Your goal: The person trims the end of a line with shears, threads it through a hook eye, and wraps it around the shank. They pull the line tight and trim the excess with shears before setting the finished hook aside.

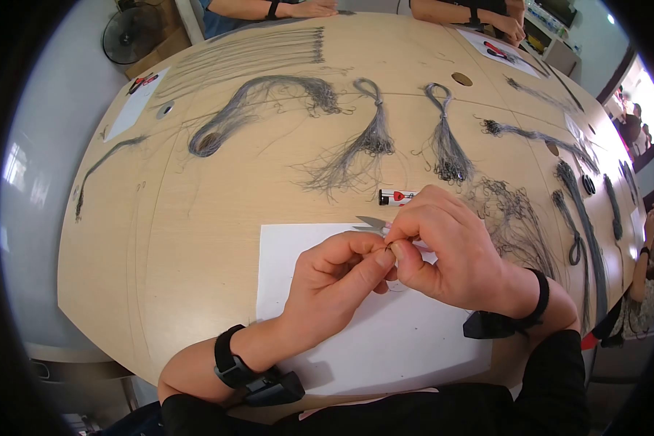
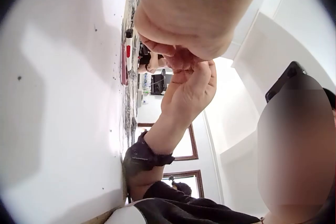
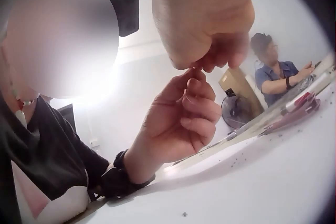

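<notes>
Over a white sheet of paper (image 1: 400, 349), my two hands meet at the fingertips. My left hand (image 1: 334, 280) pinches a tiny dark hook-like piece (image 1: 389, 248) between thumb and forefinger. The right hand (image 1: 447, 251) pinches at the same spot from the other side, its fingers curled; the piece is mostly hidden by the fingertips. In the right wrist view, the left hand (image 3: 181, 113) has its other fingers loosely curled below the pinch. Just behind the hands, scissors (image 1: 371, 221) lie partly covered, beside a white tube with a black end and red print (image 1: 395, 197).
Bundles of grey line with small dark hooks (image 1: 443, 145) lie across the table (image 1: 196, 276). A tangled heap of hooked lines (image 1: 512, 218) spreads by the right hand. Other people's arms (image 1: 269, 9) rest at the far edge, near red-handled scissors (image 1: 495, 49) on paper.
</notes>
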